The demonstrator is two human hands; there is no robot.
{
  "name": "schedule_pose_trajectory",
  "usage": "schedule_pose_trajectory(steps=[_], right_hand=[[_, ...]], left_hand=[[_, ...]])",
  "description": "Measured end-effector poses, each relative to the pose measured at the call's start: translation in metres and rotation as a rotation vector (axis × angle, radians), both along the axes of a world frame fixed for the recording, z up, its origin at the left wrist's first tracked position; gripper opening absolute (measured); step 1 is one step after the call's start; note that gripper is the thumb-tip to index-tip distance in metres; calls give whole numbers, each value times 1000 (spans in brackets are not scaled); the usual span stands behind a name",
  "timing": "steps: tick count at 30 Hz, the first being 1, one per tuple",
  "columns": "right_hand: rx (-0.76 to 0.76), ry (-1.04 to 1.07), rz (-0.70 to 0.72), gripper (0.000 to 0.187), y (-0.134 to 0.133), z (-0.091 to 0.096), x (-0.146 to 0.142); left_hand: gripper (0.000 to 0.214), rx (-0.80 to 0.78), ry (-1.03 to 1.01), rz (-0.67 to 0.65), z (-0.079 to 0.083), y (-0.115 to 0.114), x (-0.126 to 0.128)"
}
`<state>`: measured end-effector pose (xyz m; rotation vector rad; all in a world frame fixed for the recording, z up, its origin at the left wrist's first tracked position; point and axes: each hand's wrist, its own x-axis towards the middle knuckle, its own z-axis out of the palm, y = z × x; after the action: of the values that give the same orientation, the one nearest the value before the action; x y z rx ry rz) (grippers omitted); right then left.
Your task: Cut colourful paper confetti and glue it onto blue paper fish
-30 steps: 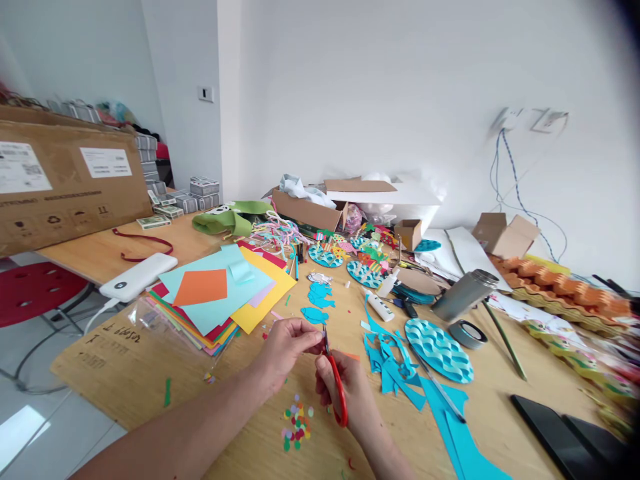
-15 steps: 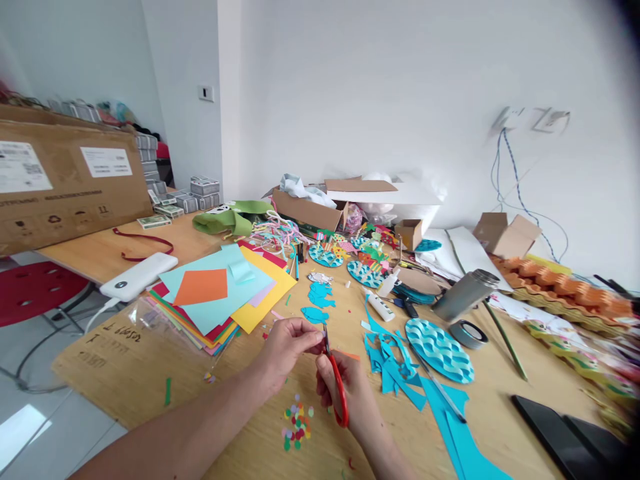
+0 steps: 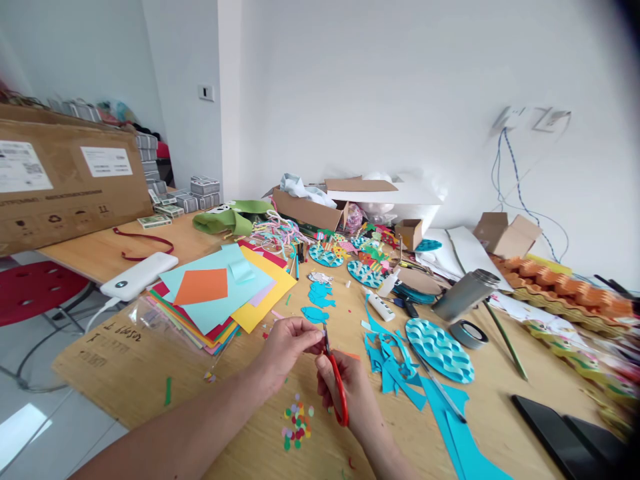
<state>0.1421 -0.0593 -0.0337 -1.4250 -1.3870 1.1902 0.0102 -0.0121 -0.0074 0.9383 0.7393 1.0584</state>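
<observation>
My right hand (image 3: 347, 387) is closed around the red handles of a pair of scissors (image 3: 341, 393), whose blades point away from me. The blade tips lie beside the fingertips of my left hand (image 3: 290, 347), which are pinched together on something too small to make out. Just beyond my hands lie blue paper fish (image 3: 315, 314). Below them on the table is a scatter of small coloured paper dots (image 3: 297, 423). Blue paper scraps (image 3: 393, 363) lie to the right of my right hand, and an orange bit of paper (image 3: 353, 356) shows behind it.
Coloured paper sheets (image 3: 200, 288) and a white power bank (image 3: 139, 275) are on the left. To the right are a blue wavy oval (image 3: 440, 350), a glue bottle (image 3: 381, 307), a pen (image 3: 443, 390), a steel flask (image 3: 465, 295), a tape roll (image 3: 469, 334) and a black phone (image 3: 555, 437).
Both hands stay in nearly the same place. The scissors and my right hand have shifted very slightly; nothing else has visibly moved.
</observation>
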Motion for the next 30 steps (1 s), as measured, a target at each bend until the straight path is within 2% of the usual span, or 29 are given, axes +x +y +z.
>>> schedule_pose_trajectory(steps=[14,30], right_hand=[[-13,-35,11,58,0,1,0],[0,15,6,53,0,-2,1]], left_hand=[[20,-25,47,18,2,1,0],[19,-38,46,6,4,1,-1]])
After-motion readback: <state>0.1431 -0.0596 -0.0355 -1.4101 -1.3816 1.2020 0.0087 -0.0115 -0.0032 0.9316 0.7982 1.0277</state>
